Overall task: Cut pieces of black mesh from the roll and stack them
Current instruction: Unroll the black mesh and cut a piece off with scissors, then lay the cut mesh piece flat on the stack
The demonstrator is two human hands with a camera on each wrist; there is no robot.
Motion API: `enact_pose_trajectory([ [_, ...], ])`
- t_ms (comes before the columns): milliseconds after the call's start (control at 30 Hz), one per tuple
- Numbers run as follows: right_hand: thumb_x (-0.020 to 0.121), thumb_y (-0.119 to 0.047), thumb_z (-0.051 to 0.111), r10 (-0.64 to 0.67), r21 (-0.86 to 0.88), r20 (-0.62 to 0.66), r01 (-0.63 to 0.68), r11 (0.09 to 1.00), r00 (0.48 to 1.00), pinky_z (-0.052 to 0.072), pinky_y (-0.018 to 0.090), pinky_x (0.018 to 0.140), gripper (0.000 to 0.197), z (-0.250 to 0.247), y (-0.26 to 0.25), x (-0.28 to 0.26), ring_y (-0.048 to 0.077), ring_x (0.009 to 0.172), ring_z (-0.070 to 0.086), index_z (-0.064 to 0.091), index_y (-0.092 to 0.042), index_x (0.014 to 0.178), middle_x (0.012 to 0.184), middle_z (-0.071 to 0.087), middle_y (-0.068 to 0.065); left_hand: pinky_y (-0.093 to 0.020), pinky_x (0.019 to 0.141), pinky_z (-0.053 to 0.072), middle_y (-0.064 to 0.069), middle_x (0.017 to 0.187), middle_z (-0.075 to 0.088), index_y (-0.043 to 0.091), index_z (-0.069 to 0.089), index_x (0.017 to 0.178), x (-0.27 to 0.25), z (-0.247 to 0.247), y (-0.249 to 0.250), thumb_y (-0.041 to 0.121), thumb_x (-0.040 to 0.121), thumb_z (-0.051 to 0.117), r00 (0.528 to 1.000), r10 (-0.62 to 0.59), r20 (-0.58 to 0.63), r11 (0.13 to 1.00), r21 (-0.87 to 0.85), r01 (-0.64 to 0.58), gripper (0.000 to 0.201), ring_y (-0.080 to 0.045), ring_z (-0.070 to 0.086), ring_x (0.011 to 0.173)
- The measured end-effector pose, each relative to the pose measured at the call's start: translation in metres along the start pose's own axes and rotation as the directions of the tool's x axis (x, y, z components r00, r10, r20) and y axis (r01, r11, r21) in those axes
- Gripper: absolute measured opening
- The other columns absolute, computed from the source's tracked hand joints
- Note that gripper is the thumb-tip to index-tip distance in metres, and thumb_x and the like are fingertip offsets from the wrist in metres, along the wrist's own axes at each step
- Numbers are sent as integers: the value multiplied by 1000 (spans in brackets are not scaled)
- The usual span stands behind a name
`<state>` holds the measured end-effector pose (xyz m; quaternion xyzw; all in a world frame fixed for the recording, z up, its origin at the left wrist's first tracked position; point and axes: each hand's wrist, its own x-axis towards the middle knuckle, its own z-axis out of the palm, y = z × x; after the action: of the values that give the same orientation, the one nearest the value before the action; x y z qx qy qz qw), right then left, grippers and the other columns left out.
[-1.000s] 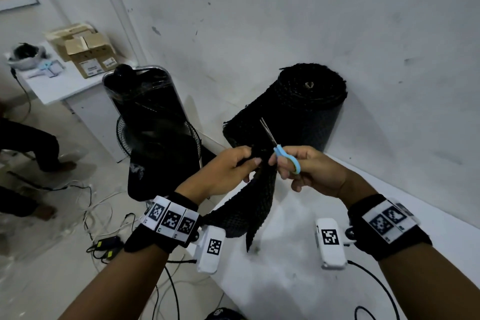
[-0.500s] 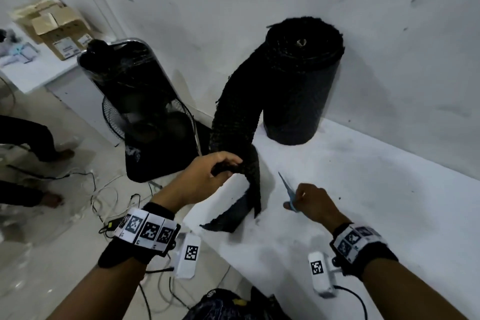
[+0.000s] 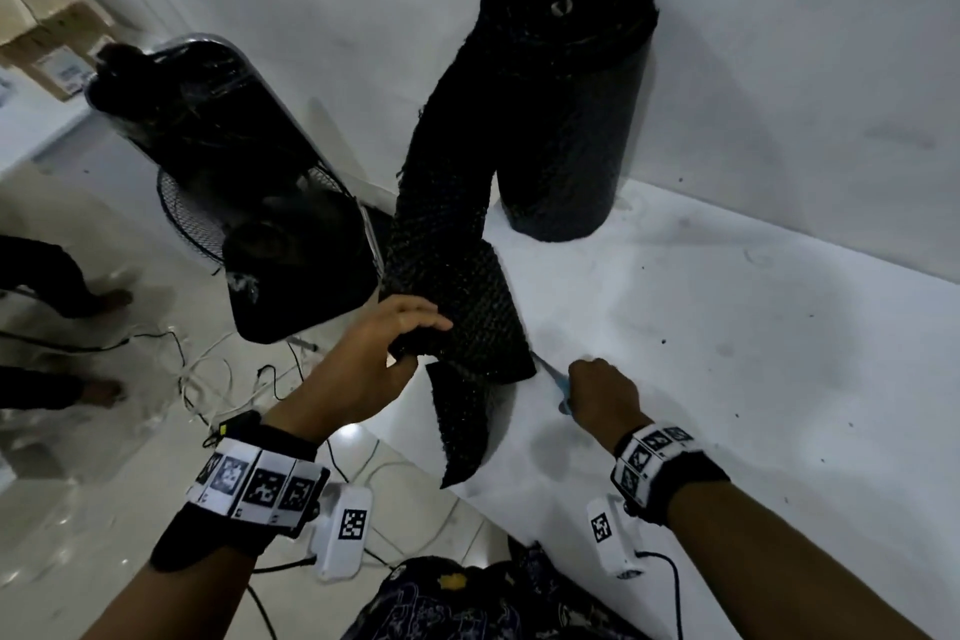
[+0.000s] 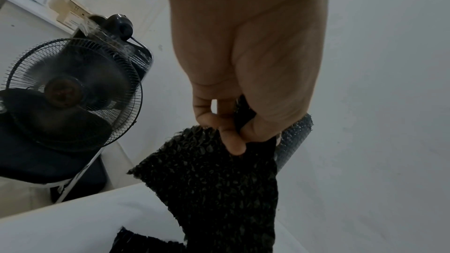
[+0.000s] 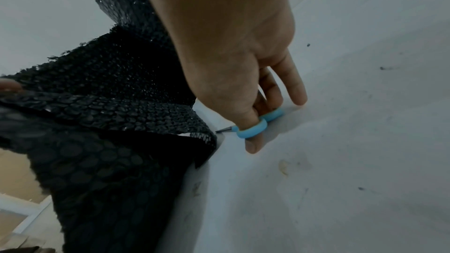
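Nearest to us, our right hand rests low on the white table, thumb and a finger hooked through the light-blue loops of the scissors, while the other fingers reach straight down toward the tabletop. The thin blades point left, their tip just beside the edge of the black mesh strip; whether the blades stand apart or together we cannot tell. Our left hand sits a little further forward and to the left, over the table's edge, with thumb and curled fingers pinching the top of a fold in the strip — the wrist view shows the weave bunched between them. Below that pinch a loose tail of mesh hangs down across the table's near corner, its lower tip past the edge. Above the hand, the strip climbs in a twisted band up to the mesh roll, which stands upright on the table against the white wall, well behind both hands, its frayed top and small core hole facing us. Left of the table, on the floor, stands a dark fan with a wire guard, beside something black wrapped in plastic. Cables trail over the tiles below, and further off, at the left edge, cardboard boxes sit on another white surface.
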<state>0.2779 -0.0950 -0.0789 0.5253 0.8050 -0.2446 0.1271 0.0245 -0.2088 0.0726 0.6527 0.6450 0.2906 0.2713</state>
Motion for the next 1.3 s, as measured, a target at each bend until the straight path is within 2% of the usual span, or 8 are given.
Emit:
enact_pose_trajectory([
  [300, 75, -32, 82, -52, 107, 219, 29, 994, 974, 42, 27, 70, 48, -8, 11, 15, 30, 103, 60, 63, -1, 105, 112, 60, 13, -10, 83, 44, 7, 127, 55, 21, 68, 121, -10, 13, 5, -17, 82, 58, 998, 63, 14, 998, 24, -63, 55, -8, 57, 114],
  [500, 84, -18, 68, -107, 136, 264, 73, 988, 958, 41, 27, 66, 25, -3, 10, 17, 26, 85, 58, 48, -11, 72, 108, 65, 20, -10, 81, 44, 10, 120, 59, 18, 71, 115, -9, 13, 4, -17, 82, 58, 1000, 25, 2, 1000, 5, -25, 50, -7, 62, 104],
  [767, 95, -22, 57, -318, 224, 54, 299, 928, 947, 51, 40, 86, 62, -7, -23, 16, 33, 113, 57, 30, -32, 150, 124, 60, 12, -13, 82, 45, 9, 140, 46, 27, 59, 133, -18, 13, 9, -12, 84, 60, 1000, -2, 4, 999, 43, 2, 63, -11, 58, 107],
  [900, 98, -25, 50, -263, 118, 165, 246, 962, 950, 49, 38, 90, 66, -2, -25, 19, 34, 119, 54, 19, -36, 156, 136, 52, 15, -14, 86, 46, 10, 150, 36, 34, 43, 144, -27, 5, 14, -12, 82, 61, 993, -30, -113, 999, 21, 32, 79, -10, 51, 125],
  [1000, 99, -25, 51, -238, 92, 225, 222, 971, 945, 49, 37, 88, 70, -6, -21, 19, 34, 117, 57, 13, -35, 157, 139, 51, 15, -14, 69, 47, 7, 134, 48, 48, 40, 135, -38, -2, 25, -13, 80, 64, 967, -106, -232, 993, -74, 91, 85, -10, 60, 89],
  [1100, 97, -22, 53, -252, 173, 182, 222, 960, 950, 50, 33, 88, 69, -14, -17, 13, 32, 114, 58, 20, -32, 156, 135, 56, 13, -16, 60, 46, 6, 96, 64, 35, 56, 116, -46, -5, 37, -13, 82, 66, 964, -125, -235, 988, -116, 100, 60, -8, 63, 75],
  [1200, 94, -20, 58, -266, 278, 133, 221, 935, 955, 45, 30, 92, 63, -27, -9, -1, 30, 118, 57, 34, -30, 151, 132, 59, 10, -31, 61, 53, 11, 96, 71, 25, 67, 107, -43, 2, 54, -2, 86, 70, 980, -29, -197, 996, -89, 11, 34, -16, 69, 81],
  [1300, 92, -23, 65, -252, 437, 89, 190, 879, 964, 47, 21, 82, 49, -45, 9, -25, 26, 102, 62, 50, -27, 139, 111, 68, 13, -17, 64, 48, 13, 96, 72, 18, 70, 106, -29, 22, 78, 4, 86, 71, 986, 36, -166, 992, -115, -55, 24, -7, 67, 78],
])
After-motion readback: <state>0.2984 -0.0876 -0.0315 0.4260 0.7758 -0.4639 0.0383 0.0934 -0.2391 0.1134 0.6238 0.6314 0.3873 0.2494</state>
